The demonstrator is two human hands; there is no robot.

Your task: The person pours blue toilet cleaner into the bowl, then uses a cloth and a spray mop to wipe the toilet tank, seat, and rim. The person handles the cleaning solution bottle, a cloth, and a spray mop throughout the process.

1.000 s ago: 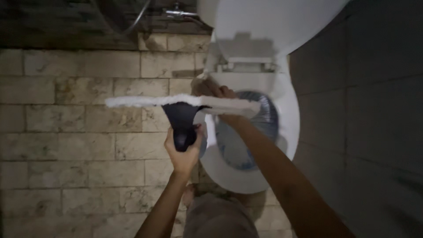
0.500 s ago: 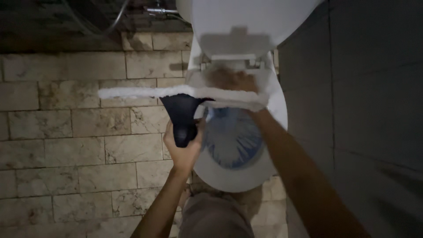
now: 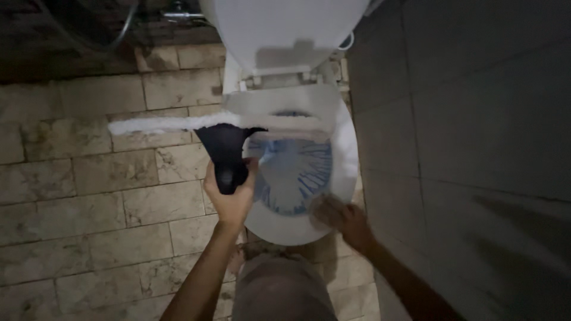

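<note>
We hold a dark-handled tool [image 3: 225,156] with a long white fluffy head [image 3: 196,123] just left of the toilet bowl [image 3: 342,160], its head lying level across the bowl's far rim and reaching out over the stone-tiled floor [image 3: 89,196]. Our left hand [image 3: 231,193] has its fingers wrapped tight around the dark grip. Our right hand [image 3: 342,217] rests on the bowl's near right rim; it is blurred, so we cannot tell how its fingers lie. Blue streaks of liquid [image 3: 297,172] fan down inside the bowl, and we judge they are not yet scrubbed away. The raised lid [image 3: 285,30] stands behind the bowl.
</note>
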